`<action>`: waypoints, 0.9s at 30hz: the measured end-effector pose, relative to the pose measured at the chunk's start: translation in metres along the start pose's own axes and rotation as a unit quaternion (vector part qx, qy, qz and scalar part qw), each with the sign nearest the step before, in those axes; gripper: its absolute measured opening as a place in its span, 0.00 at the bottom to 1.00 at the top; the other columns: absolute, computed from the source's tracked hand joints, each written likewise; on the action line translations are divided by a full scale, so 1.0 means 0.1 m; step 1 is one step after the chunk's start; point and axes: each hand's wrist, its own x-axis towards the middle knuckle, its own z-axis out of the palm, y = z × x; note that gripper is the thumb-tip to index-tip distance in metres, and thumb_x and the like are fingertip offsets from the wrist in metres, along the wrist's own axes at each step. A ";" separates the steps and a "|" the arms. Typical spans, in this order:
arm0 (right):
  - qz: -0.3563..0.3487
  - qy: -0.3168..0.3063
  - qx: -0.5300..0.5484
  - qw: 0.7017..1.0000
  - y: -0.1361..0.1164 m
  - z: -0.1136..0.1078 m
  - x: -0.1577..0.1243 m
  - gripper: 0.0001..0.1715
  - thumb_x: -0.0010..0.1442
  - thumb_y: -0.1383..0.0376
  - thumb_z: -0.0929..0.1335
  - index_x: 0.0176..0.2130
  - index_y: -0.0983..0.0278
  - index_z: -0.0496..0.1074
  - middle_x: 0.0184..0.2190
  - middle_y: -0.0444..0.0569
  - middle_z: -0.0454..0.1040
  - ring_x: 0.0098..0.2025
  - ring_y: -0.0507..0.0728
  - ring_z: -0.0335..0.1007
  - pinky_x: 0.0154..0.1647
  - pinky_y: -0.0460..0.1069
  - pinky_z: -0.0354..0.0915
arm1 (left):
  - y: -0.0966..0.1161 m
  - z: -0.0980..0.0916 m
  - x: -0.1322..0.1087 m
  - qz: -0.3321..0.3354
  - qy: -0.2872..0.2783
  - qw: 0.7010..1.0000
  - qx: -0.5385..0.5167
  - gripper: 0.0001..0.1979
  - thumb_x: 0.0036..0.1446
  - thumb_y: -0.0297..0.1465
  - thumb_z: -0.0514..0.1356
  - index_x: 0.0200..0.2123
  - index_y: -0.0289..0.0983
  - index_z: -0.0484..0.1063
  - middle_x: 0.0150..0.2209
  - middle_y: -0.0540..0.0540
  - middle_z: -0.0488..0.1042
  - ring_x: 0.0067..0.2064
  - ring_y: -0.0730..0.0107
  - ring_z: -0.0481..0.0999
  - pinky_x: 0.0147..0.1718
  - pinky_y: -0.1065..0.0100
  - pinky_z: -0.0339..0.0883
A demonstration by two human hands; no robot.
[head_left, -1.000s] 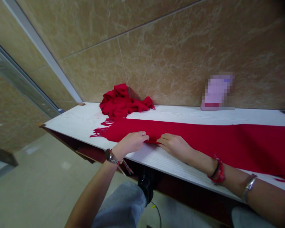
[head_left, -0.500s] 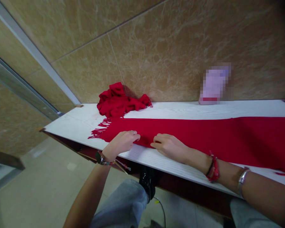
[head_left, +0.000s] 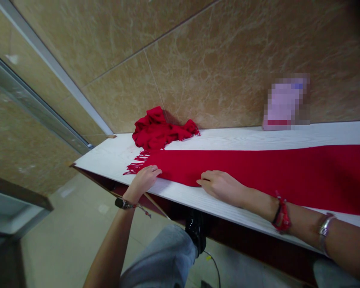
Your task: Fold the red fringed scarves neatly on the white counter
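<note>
A long red scarf (head_left: 258, 168) lies flat along the white tabletop, its fringed end at the left and its other end running out of view at the right. At the near edge by the fringe, my left hand (head_left: 144, 179) is closed, its fingers pinching the cloth. Farther right, my right hand (head_left: 221, 186) rests on the same edge with fingers curled together on the scarf; its fingertips are partly hidden. Behind the fringe sits a second red fringed cloth (head_left: 159, 130), crumpled in a heap.
The white tabletop (head_left: 108, 154) runs along a brown marbled tile wall (head_left: 228, 72). A blurred pink package (head_left: 280, 106) leans against the wall. Dark open space shows under the table's front edge, with my leg in jeans (head_left: 165, 252) and a cable (head_left: 216, 268) below.
My left hand has slid left along the scarf's near edge, closer to the fringe. My right hand keeps about the same place on the cloth. The whole view has shifted slightly.
</note>
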 end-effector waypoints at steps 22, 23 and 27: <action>-0.005 0.005 0.001 1.000 -0.42 0.17 0.85 0.12 0.60 0.71 0.60 0.39 0.67 0.71 0.37 0.53 0.70 0.39 0.57 0.67 0.34 0.48 0.62 | -0.61 0.37 -0.32 -0.200 0.118 0.973 0.005 0.16 0.49 0.19 0.50 0.40 0.36 0.69 0.40 0.44 0.73 0.40 0.64 0.71 0.40 0.65 0.62; -0.006 0.004 0.002 1.000 -0.42 0.17 0.85 0.12 0.60 0.71 0.60 0.39 0.67 0.71 0.37 0.53 0.70 0.39 0.57 0.67 0.34 0.48 0.62 | -0.63 0.36 -0.34 -0.212 0.125 0.969 0.010 0.16 0.49 0.19 0.50 0.40 0.36 0.69 0.39 0.44 0.73 0.40 0.63 0.71 0.40 0.65 0.61; 0.001 -0.009 0.008 1.000 -0.42 0.16 0.85 0.13 0.60 0.71 0.60 0.40 0.67 0.71 0.39 0.54 0.70 0.40 0.57 0.67 0.36 0.48 0.62 | -0.72 0.37 -0.39 -0.275 0.146 0.950 0.033 0.14 0.53 0.21 0.49 0.39 0.36 0.70 0.35 0.43 0.73 0.38 0.62 0.71 0.39 0.63 0.60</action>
